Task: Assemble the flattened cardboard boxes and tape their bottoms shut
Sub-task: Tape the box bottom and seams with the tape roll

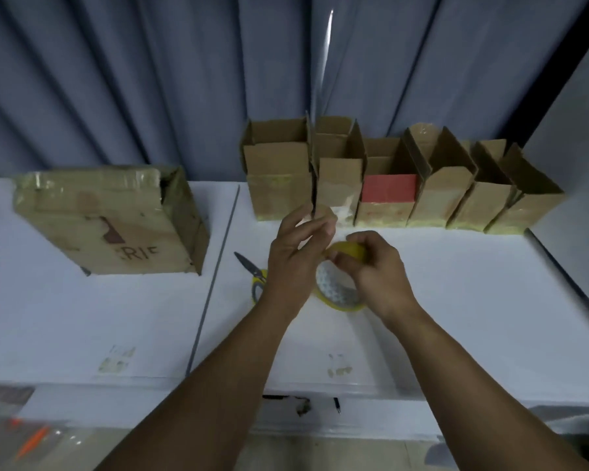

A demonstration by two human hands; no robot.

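Right hand (371,270) is gripping the tape roll (335,288); left hand (295,249) is pinching the tape strip (322,96) rising above it. Strip: light, limp, sticky; probably best held by its end.

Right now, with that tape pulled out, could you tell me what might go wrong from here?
1. The long tape strip pinched by the left hand stretches upward unsupported. It could twist, stick to itself, or catch the assembled boxes behind it.
2. Both hands are busy, the right hand gripping the tape roll, so picking up the scissors by the left wrist may be awkward.
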